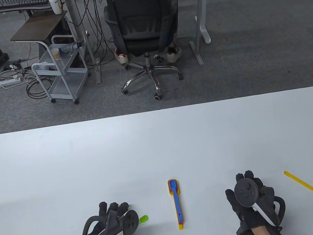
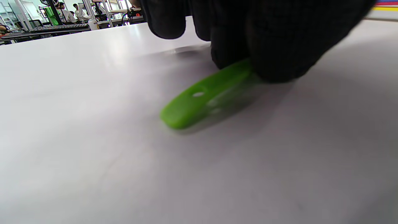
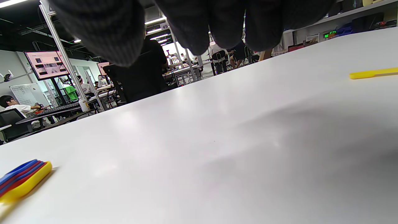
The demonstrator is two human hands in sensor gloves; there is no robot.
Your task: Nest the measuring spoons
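Table: white top (image 1: 161, 146) fills the lower half of the table view; both gloved hands enter from the bottom edge.
Left hand: seen lower left of the table view (image 1: 114, 224), tracker on its back. Fingers (image 2: 273, 46) are curled down onto the table top and a green spoon is pinched under them.
Green spoon: only the handle end is seen, sticking out to the right of the left hand (image 1: 143, 219). In the left wrist view the handle (image 2: 202, 96) lies low over the table, hanging hole visible near the tip; the bowl end is hidden under the glove. Whether it is lifted off the surface cannot be told.
Spoon stack: lower centre of the table view (image 1: 176, 203), between the two hands and apart from both. Blue spoon on top, red below it, yellow at the bottom, bowls toward the far edge, handles toward the bottom edge. Its layered end is seen at the lower left corner of the right wrist view (image 3: 21, 180).
Right hand: lower right of the table view (image 1: 252, 197), palm down, nothing held. Fingertips (image 3: 199, 28) hang clear of the table in the right wrist view, loosely spread.
Yellow stick: flat yellow strip (image 1: 302, 183) lying diagonally to the right of the right hand, near it but not touched; also seen at the right edge of the right wrist view (image 3: 373, 73).
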